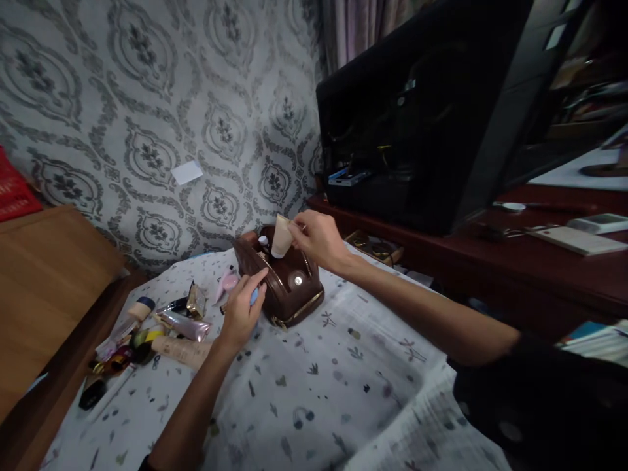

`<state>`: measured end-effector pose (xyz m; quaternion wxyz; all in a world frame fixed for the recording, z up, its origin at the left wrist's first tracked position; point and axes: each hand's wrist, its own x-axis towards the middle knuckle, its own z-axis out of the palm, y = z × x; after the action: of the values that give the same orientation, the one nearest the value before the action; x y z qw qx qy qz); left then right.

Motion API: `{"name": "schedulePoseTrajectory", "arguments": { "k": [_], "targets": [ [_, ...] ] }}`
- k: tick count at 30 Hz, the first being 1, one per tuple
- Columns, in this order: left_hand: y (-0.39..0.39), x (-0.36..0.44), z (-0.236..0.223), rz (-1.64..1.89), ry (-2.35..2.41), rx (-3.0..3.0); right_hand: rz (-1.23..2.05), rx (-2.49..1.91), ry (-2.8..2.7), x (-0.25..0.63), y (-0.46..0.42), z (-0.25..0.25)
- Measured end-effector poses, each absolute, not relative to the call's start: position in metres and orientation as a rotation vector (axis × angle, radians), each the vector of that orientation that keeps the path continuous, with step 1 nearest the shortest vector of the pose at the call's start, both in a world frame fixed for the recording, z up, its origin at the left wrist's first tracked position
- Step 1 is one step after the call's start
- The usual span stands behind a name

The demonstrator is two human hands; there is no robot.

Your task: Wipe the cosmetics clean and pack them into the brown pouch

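Above the mouth of a brown bag [289, 297], one beige tube [281, 237], white-capped, tilted, cap end downward. Held by the right hand [321, 241], fingertips pinched on the tube's upper right edge; the wrist comes in over the bag's right side. Cap end at the opening; whether it touches the interior cannot be told.

Bag: gold-coloured zips, round shiny snap on the flap; upright on a white printed cloth [314, 392], between the two hands. One small white-topped item [263, 242] shows in the opening, just left of the tube.

Left hand [243, 311]: at the bag's near left side, forefinger extended to its edge, other fingers curled. A blue item [254, 296] shows by the fingers; whether the hand grips it cannot be told. The beige tube lies beyond this hand, above and to its right.

On the cloth, left of the left hand: one pink item [229, 282], near the bag; one gold box [196, 301]; one metallic pink tube [185, 324]; one larger beige tube [179, 350], partly behind the left forearm; one container with a dark blue cap [142, 307]; one black item [92, 392], at the outer edge of the group.
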<state>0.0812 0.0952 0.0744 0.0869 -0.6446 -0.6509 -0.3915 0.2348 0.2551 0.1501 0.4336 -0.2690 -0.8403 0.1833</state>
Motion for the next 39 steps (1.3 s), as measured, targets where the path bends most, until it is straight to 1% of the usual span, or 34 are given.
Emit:
{"name": "schedulePoseTrajectory", "arguments": {
  "k": [2, 4, 10, 20, 27, 35, 39],
  "targets": [
    [0.094, 0.081, 0.072, -1.207, -1.926, -1.919, 0.332, -0.743, -2.264, 0.217, 0.26, 0.154],
    [0.092, 0.081, 0.071, -1.238, -1.929, -1.921, 0.284, -0.813, -2.402, 0.199, 0.263, 0.156],
    [0.09, 0.08, 0.067, -1.319, -1.932, -1.936, 0.334, -0.917, -2.551, 0.163, 0.267, 0.145],
    [0.091, 0.08, 0.063, -1.399, -1.932, -1.93, 0.391, -1.049, -2.578, 0.133, 0.28, 0.128],
    [0.09, 0.08, 0.06, -1.433, -1.953, -1.928, 0.427, -1.074, -2.59, 0.123, 0.289, 0.115],
    [0.09, 0.081, 0.062, -1.562, -1.977, -1.918, 0.451, -1.048, -2.59, 0.117, 0.293, 0.11],
    [0.089, 0.082, 0.062, -1.553, -1.97, -1.926, 0.463, -1.055, -2.581, 0.118, 0.293, 0.108]
  ]
}}
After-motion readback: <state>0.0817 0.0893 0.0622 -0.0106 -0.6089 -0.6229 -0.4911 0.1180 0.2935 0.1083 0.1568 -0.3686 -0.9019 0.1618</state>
